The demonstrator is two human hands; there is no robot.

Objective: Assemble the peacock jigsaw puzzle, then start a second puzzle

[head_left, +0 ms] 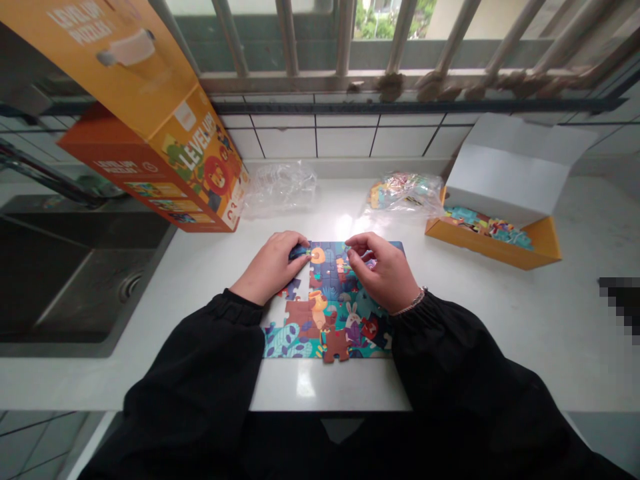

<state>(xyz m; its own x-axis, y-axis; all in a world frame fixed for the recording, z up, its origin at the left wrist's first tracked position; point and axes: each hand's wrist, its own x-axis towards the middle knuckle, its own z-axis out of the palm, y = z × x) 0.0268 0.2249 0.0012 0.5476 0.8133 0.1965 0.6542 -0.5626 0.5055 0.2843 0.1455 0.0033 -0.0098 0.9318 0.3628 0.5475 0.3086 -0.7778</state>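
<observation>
A partly joined jigsaw puzzle (pixel 330 293) with animals and plants lies on the white counter, with a gap at its left side. My left hand (pixel 277 265) is closed on a dark blue puzzle piece (pixel 299 253) at the puzzle's upper left corner. Over the upper right part of the puzzle is my right hand (pixel 383 272), its fingers curled but apart, with nothing visibly held. A brown piece (pixel 335 346) overlaps the bottom edge of the puzzle. Beside the gap, below my left hand, lies a small dark purple piece (pixel 291 289).
An orange puzzle box (pixel 200 160) stands at the back left, beside a sink (pixel 75 280). Clear plastic wrap (pixel 283 187) and a bag of pieces (pixel 405 192) lie behind the puzzle. At the right is an open yellow box (pixel 543 247) holding pieces.
</observation>
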